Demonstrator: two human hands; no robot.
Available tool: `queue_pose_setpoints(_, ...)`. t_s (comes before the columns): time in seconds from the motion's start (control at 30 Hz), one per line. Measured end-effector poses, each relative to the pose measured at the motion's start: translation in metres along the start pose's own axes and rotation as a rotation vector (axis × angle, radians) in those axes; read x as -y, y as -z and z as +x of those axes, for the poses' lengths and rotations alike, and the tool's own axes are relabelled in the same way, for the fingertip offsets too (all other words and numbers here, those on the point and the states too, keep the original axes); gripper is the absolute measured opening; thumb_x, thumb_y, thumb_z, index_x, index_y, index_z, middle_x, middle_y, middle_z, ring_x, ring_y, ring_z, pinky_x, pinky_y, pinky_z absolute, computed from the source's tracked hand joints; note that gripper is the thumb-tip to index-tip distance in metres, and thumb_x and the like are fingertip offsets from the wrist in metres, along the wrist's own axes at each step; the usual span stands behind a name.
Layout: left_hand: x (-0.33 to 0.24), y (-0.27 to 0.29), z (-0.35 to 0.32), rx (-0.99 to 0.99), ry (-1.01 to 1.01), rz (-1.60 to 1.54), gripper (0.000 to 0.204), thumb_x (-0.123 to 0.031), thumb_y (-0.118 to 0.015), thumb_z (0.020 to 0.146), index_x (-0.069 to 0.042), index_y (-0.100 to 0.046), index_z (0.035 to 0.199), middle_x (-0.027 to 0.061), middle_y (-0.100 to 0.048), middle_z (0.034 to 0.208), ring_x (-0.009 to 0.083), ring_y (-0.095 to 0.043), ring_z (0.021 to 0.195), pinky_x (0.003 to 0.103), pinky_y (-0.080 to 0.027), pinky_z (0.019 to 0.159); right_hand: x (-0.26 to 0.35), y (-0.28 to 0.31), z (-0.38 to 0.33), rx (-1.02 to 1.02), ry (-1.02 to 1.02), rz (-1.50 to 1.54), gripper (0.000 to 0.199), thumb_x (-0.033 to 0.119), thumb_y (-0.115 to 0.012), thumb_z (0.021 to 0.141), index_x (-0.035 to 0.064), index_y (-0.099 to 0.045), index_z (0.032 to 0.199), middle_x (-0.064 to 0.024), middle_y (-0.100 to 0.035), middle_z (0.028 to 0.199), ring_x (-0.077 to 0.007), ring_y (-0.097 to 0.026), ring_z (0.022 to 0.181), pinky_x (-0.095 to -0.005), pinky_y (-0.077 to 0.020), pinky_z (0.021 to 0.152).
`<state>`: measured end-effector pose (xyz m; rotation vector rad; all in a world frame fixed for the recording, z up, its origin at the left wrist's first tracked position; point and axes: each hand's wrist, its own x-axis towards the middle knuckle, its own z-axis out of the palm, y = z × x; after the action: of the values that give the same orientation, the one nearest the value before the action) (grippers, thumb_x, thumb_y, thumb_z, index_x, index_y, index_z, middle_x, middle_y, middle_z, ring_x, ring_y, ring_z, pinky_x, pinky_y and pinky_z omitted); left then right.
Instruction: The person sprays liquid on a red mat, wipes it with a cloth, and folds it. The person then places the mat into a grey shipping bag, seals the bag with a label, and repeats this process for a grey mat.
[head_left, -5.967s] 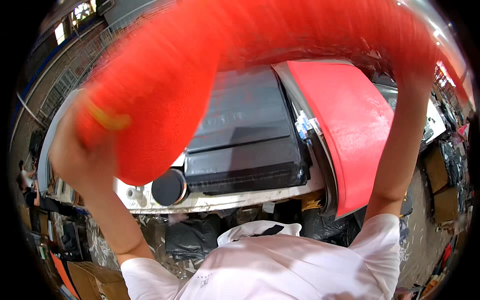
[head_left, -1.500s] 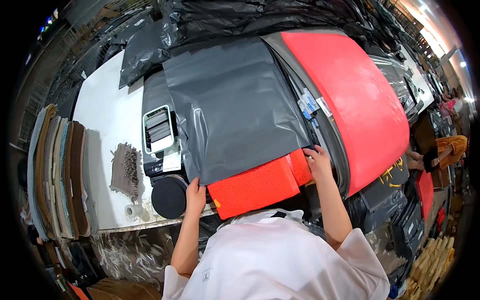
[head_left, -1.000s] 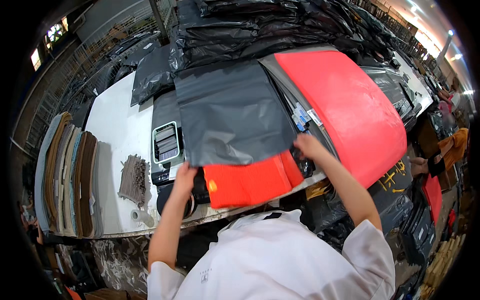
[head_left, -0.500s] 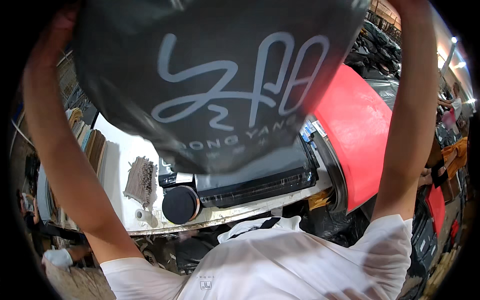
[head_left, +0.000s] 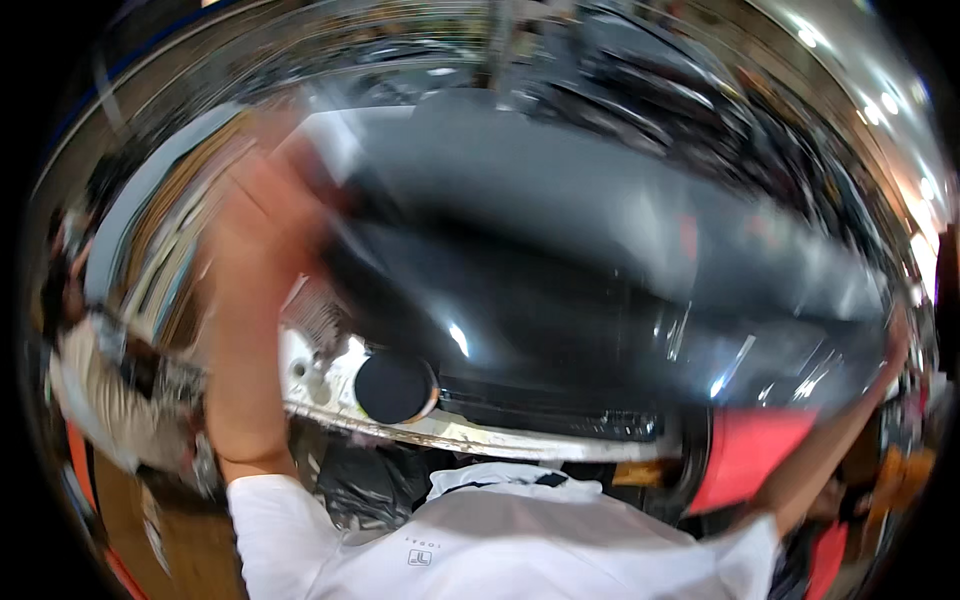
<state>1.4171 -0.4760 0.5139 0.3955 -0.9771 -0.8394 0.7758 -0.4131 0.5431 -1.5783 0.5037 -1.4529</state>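
Both arms are up, and a big grey plastic bag [head_left: 600, 250] is stretched between them above the white table [head_left: 330, 390], its long axis running left to right, blurred. The left hand [head_left: 265, 200] and right hand [head_left: 895, 335] grip its ends; the blur hides how the fingers close. A black round roll [head_left: 395, 387] sits below.
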Motion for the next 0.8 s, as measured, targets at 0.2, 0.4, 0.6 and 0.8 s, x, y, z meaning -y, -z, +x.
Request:
queue_pose_setpoints(0.2,0.182,0.096,-0.294,0.336,1.16,0.461,0.024,-0.021,-0.06,0.088,-0.004,-0.06,0.105,0.0015,-0.055,0.064,0.0076,-0.051,0.05,0.024,-0.037,0.041,-0.235,-0.032,-0.173,0.537,-0.768,-1.364,0.039,0.033,-0.053,0.086,-0.0007,-0.063,0.07,-0.0269,-0.06,0.074,-0.0426,-0.062,0.073,-0.0519,-0.0465,0.062)
queue_pose_setpoints(0.4,0.128,0.076,-0.256,0.406,1.002,0.759,0.015,-0.014,-0.047,0.091,-0.003,-0.056,0.097,0.0069,-0.067,0.078,0.0144,-0.065,0.065,0.028,-0.05,0.058,-0.266,-0.158,-0.013,-0.059,-0.374,-0.857,0.033,0.013,-0.061,0.086,-0.0025,-0.059,0.114,-0.02,-0.06,0.116,-0.029,-0.059,0.106,-0.0361,-0.0458,0.091)
queue_pose_setpoints(0.6,0.08,0.076,-0.244,0.328,0.862,0.773,0.018,-0.015,-0.049,0.089,-0.004,-0.056,0.101,0.0055,-0.067,0.082,0.0145,-0.064,0.07,0.03,-0.05,0.062,-0.419,-0.186,-0.051,0.256,-0.317,-1.843,0.069,0.042,-0.045,0.092,0.0047,-0.022,0.145,-0.0148,-0.019,0.152,-0.0284,-0.017,0.141,-0.0521,-0.0136,0.111)
queue_pose_setpoints(0.8,0.032,0.087,-0.257,0.353,0.781,0.652,0.023,-0.016,-0.05,0.091,-0.003,-0.056,0.109,0.0067,-0.067,0.086,0.0135,-0.064,0.072,0.028,-0.049,0.066,-0.43,-0.18,-0.052,0.224,-0.244,-1.77,0.069,0.042,-0.047,0.091,0.0051,-0.023,0.145,-0.0149,-0.025,0.149,-0.0275,-0.02,0.14,-0.051,-0.0129,0.111)
